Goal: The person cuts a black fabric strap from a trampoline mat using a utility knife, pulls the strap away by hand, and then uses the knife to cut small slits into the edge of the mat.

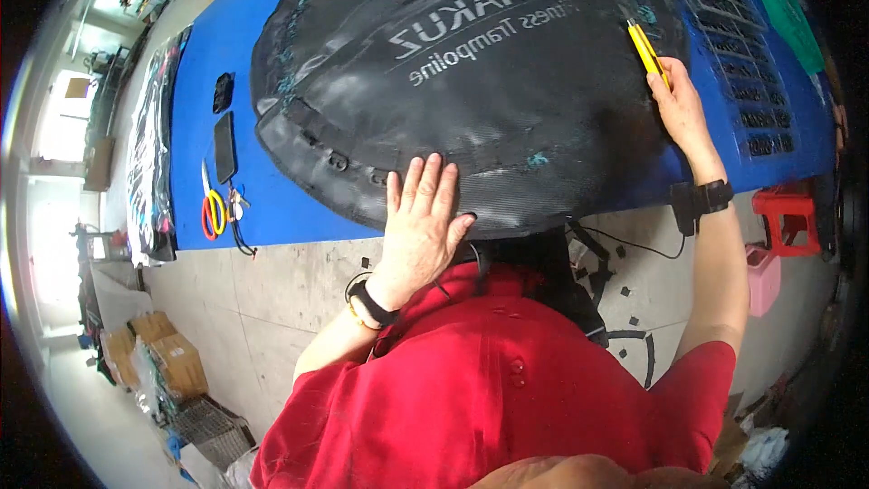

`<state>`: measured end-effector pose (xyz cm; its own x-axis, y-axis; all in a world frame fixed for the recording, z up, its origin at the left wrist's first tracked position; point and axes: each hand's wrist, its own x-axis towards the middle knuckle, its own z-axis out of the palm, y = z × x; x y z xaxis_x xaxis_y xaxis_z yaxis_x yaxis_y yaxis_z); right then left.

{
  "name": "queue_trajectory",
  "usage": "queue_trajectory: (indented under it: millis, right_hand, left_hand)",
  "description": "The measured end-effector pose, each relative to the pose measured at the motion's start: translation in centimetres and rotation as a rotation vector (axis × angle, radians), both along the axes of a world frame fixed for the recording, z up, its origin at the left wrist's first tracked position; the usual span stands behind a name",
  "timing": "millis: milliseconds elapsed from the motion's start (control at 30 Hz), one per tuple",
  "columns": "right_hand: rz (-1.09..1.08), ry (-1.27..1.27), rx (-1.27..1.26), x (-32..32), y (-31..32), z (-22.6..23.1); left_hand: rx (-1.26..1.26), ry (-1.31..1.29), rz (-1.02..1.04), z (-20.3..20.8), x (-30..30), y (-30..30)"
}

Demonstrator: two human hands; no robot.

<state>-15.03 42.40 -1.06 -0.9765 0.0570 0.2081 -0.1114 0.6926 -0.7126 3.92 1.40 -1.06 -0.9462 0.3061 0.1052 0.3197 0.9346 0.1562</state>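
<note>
Mat [534, 113]: black, broad, rounded, lying across the blue table [195, 109] from top centre down to the middle of the frame, its lower rim at the table's near edge. Face looks like close-woven synthetic, faintly shiny, creased in long folds.

Handling, by judgement: pliable rather than stiff, middling light for its spread, likely to slide on the smooth table. Hard to tear by hand; a blade would be its real hazard. Rim band seems doubled, so firmer than the middle. Loops [337, 161] along the band, left of centre, look small and could snag. Teal threads [538, 160] stand up in tufts; soft, poor holds. Best hold: the thick rim, palm flat or fingers curled under, one hand well away from any blade.

Left hand [419, 226]: centre of frame, palm down on the lower rim, fingers stretched out, clamped on nothing.

Right hand [679, 109]: right of frame, fingers closed round the yellow knife [648, 52]. Tip aims up the frame, toward tufts at upper right; cannot tell whether it touches the mat. Knife probably light and rigid, thin blade the fragile part; hold by the yellow body, behind the tip.

Scissors [214, 210] and phone [225, 147] lie left of the mat.
</note>
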Motion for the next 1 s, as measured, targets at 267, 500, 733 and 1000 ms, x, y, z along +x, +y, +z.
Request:
queue_trajectory:
  millis: [267, 500, 733, 1000]
  right_hand:
    - [0.045, 0.011, 0.238, -2.1, 1.7, -1.4]
    - [0.004, -0.099, 0.323, -1.8, 0.6, 0.3]
    - [0.022, -0.024, 0.302, -2.3, 0.6, -0.3]
    - [-0.005, -0.108, 0.248, -1.8, -0.1, 0.6]
  left_hand:
    - [0.119, 0.046, -0.039, -0.7, 0.3, -0.6]
    - [0.132, 0.051, -0.052, -1.6, 0.4, -0.8]
    - [0.143, 0.062, -0.045, -0.7, 0.0, -0.8]
    - [0.135, 0.075, -0.138, -0.7, -0.9, 0.9]
